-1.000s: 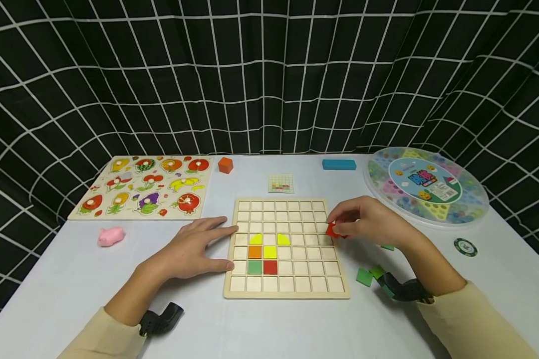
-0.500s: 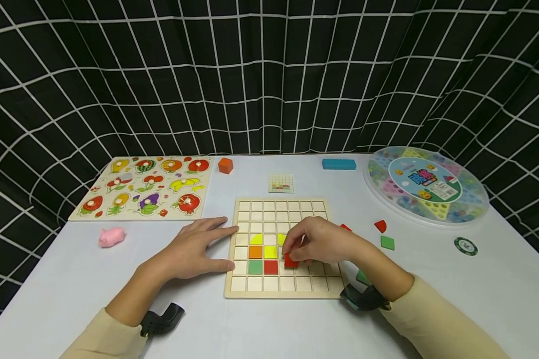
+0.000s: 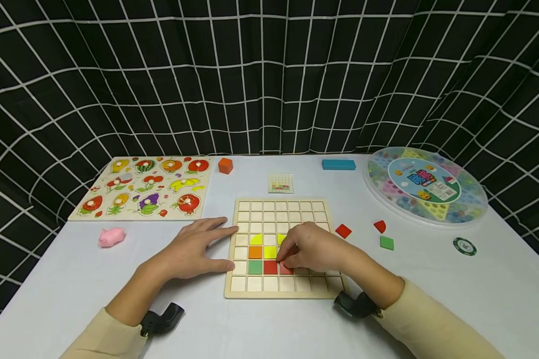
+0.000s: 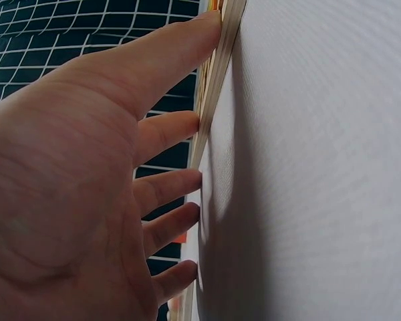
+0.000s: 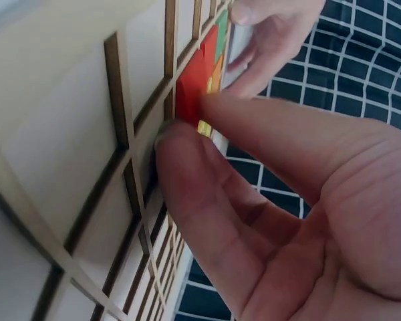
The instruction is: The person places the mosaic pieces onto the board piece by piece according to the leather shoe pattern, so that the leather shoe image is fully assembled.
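Note:
A wooden grid board (image 3: 287,289) lies on the white table. My left hand (image 3: 202,252) rests beside it with spread fingers, thumb and index fingertips at its left edge. Over the board's middle, my right hand (image 3: 316,247) pinches a red square tile (image 3: 286,269) at the cell right of another red tile (image 3: 270,268). In the right wrist view, thumb and finger meet at the red tile (image 5: 190,93). Left of these sits a green tile (image 3: 255,268), with an orange tile (image 3: 255,252) and a yellow tile (image 3: 270,252) above. One yellow quarter-round tile (image 3: 256,240) shows fully; another is partly hidden by my right hand.
Right of the board lie a loose red square (image 3: 343,231), a red quarter-round (image 3: 380,226) and a green square (image 3: 387,243). Behind it is a small pattern card (image 3: 280,183). A fruit puzzle (image 3: 143,188), pink pig (image 3: 111,237) and round bead case (image 3: 424,187) stand around.
My right hand has carried a red tile from beyond the board's right edge leftward and down onto the grid, beside the other red tile. The left hand has stayed in place.

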Demonstrator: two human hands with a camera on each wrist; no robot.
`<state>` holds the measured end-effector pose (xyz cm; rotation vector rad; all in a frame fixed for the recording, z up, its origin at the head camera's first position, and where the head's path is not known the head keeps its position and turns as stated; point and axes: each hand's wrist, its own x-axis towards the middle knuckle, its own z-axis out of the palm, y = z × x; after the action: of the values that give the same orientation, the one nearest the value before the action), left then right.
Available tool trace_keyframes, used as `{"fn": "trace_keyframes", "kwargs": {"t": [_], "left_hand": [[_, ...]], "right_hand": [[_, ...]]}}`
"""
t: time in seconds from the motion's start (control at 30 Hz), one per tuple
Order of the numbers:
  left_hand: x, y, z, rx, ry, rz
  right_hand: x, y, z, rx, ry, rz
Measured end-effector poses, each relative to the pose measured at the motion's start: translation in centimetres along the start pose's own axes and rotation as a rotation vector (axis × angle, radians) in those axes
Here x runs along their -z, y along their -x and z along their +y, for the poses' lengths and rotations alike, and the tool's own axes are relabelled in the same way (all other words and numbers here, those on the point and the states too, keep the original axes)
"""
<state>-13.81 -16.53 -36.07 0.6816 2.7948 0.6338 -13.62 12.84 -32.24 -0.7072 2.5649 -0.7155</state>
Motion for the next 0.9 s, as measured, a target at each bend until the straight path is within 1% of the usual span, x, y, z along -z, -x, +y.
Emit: {"fn": "trace_keyframes", "kwargs": {"t": [0.1,0.17,0.27,0.4,0.53,0.7,0.9], "left_hand": [[0.0,0.0,0.0,0.000,0.003,-0.003],[-0.1,0.0,0.0,0.002,0.005,-0.005],[-0.1,-0.1,0.1,-0.002,0.007,-0.004],[-0.1,-0.2,0.2,-0.003,0.006,-0.005],[-0.1,-0.2,0.3,0.001,0.002,-0.008],[0.0,-0.1,0.2,0.004,0.005,-0.009],[0.1,0.0,0.1,0.004,0.004,-0.007]], "right_hand": [[-0.1,0.0,0.1,0.029,0.024,0.016],[-0.1,0.2,0.4,0.049,0.008,0.019],[0.3,0.8,1.2,0.094,-0.057,0.018],[1.2,2.2,2.5,0.133,-0.139,0.006],[2.3,4.1,4.2,0.118,-0.176,-0.003],[3.7,6.8,6.3,0.082,-0.205,0.007],[4.7,9.4,8.8,0.003,-0.212,0.007]]}}
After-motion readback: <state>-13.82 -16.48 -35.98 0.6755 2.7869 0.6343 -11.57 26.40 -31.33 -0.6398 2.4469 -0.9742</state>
